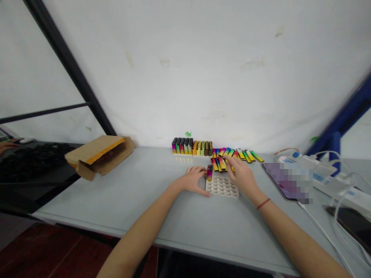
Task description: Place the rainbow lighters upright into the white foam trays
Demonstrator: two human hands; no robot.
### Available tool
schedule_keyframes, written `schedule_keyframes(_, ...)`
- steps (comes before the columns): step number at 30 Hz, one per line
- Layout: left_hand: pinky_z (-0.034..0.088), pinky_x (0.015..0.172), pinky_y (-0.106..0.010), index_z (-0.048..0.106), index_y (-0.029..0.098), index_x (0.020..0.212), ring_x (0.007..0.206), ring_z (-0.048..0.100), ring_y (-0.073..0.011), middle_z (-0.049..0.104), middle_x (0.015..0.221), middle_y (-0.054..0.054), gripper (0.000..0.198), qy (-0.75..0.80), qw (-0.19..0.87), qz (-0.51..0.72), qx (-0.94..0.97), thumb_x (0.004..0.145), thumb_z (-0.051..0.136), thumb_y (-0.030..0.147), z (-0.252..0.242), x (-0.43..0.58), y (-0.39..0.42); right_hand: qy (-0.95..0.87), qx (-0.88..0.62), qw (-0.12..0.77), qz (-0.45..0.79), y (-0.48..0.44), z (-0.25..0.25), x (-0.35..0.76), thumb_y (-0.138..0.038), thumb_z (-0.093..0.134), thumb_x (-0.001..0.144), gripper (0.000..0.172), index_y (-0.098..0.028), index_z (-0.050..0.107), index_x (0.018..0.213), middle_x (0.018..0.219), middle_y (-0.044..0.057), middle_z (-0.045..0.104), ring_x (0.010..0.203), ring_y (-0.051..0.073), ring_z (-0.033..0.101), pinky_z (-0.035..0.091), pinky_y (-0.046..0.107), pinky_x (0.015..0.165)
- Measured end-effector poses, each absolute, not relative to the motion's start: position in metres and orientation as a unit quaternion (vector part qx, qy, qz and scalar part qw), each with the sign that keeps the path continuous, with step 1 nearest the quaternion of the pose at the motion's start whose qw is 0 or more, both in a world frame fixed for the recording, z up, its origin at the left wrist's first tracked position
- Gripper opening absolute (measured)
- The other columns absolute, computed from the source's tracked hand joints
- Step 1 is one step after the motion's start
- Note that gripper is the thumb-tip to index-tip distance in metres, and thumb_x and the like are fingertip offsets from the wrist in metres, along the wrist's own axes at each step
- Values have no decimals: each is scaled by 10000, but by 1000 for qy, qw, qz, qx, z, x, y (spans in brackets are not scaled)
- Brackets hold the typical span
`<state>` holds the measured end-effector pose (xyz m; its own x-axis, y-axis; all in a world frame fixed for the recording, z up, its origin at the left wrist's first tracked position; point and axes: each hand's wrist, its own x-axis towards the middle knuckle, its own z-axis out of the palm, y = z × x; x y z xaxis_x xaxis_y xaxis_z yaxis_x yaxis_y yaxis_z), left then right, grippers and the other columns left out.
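Observation:
My left hand (193,180) rests flat on the grey table (121,193), fingers spread, touching the left edge of a white tray with round holes (222,187). One rainbow-coloured lighter (209,172) stands upright in the tray's far left corner. My right hand (242,174), with a red band on its wrist, reaches over the tray's far edge, its fingers pinching at a loose pile of coloured lighters (222,162); whether they grip one is hidden. A packed row of upright lighters (192,147) stands by the wall.
An open cardboard box (98,155) lies on its side at the table's left. A phone (285,179), white power strips (327,175) and cables (333,231) crowd the right. Another person's hand (7,146) shows at the far left edge by a dark tray.

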<state>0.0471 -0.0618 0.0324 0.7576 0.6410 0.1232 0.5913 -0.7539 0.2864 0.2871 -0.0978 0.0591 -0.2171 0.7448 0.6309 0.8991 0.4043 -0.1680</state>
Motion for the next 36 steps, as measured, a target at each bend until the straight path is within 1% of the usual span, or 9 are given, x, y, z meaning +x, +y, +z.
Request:
schedule_keyframes(2, 254, 1062, -449, 515, 177, 1234, 1236, 395, -336, 472, 1320, -146, 887, 329, 115, 108, 931, 564, 713, 724, 32, 47, -61, -698, -635, 296, -146, -75, 66, 322, -165, 401, 882, 312, -122, 648, 1067, 951, 145, 664, 931, 256, 597, 451, 345, 809)
schedule_keyframes(4, 254, 1063, -444, 520, 172, 1225, 1229, 399, -334, 481, 1309, -144, 884, 326, 114, 112, 932, 558, 722, 717, 31, 46, -61, -631, -730, 223, -140, -51, 69, 358, -181, 395, 877, 323, -97, 664, 1035, 957, 190, 669, 918, 283, 609, 445, 367, 791)
schedule_keyframes(9, 254, 1062, -453, 523, 166, 1226, 1230, 396, -345, 477, 1311, -149, 900, 326, 121, 118, 930, 562, 693, 749, 30, 46, -61, -567, -819, 85, -29, -9, 62, 404, -501, 369, 898, 580, -39, 581, 1178, 1008, 241, 665, 975, 327, 623, 445, 377, 780)
schedule_keyframes(11, 251, 1062, -458, 519, 173, 1234, 1233, 393, -347, 475, 1314, -151, 907, 329, 124, 115, 929, 561, 685, 759, 31, 46, -61, -597, -801, 46, 3, 1, 56, 401, -487, 397, 891, 550, -76, 562, 1218, 1057, 215, 664, 1008, 305, 621, 444, 353, 790)
schedule_keyframes(13, 243, 1067, -457, 516, 183, 1240, 1238, 389, -347, 472, 1322, -146, 904, 330, 124, 112, 929, 561, 690, 754, 32, 46, -62, -618, -786, 17, 18, 9, 51, 395, -381, 414, 894, 437, -112, 590, 1188, 1089, 190, 663, 1024, 277, 622, 441, 329, 797)
schedule_keyframes(16, 238, 1074, -447, 512, 185, 1248, 1238, 391, -347, 469, 1328, -139, 898, 329, 122, 113, 930, 568, 696, 742, 32, 47, -62, -620, -784, 4, 22, 17, 48, 387, -287, 427, 876, 365, -102, 619, 1125, 1102, 195, 656, 1027, 277, 622, 440, 327, 801)
schedule_keyframes(24, 249, 1069, -440, 513, 175, 1240, 1232, 398, -340, 479, 1313, -138, 893, 328, 120, 113, 930, 565, 713, 724, 33, 48, -63, -603, -797, -3, 25, 12, 50, 379, -282, 483, 851, 446, -31, 488, 1220, 1127, 277, 598, 1040, 323, 609, 453, 345, 774)
schedule_keyframes(30, 257, 1065, -440, 515, 183, 1228, 1230, 402, -337, 476, 1316, -140, 886, 334, 117, 107, 929, 561, 709, 731, 35, 48, -64, -615, -788, 2, 36, -11, 49, 373, -239, 453, 861, 359, -48, 491, 1162, 1059, 268, 621, 981, 326, 632, 456, 353, 745)
schedule_keyframes(36, 258, 1061, -448, 516, 197, 1230, 1227, 401, -345, 480, 1313, -134, 888, 329, 124, 115, 929, 557, 698, 746, 32, 46, -63, -607, -794, 21, 23, -45, 45, 364, -327, 466, 857, 399, -52, 469, 1147, 1020, 266, 631, 925, 345, 645, 458, 366, 705)
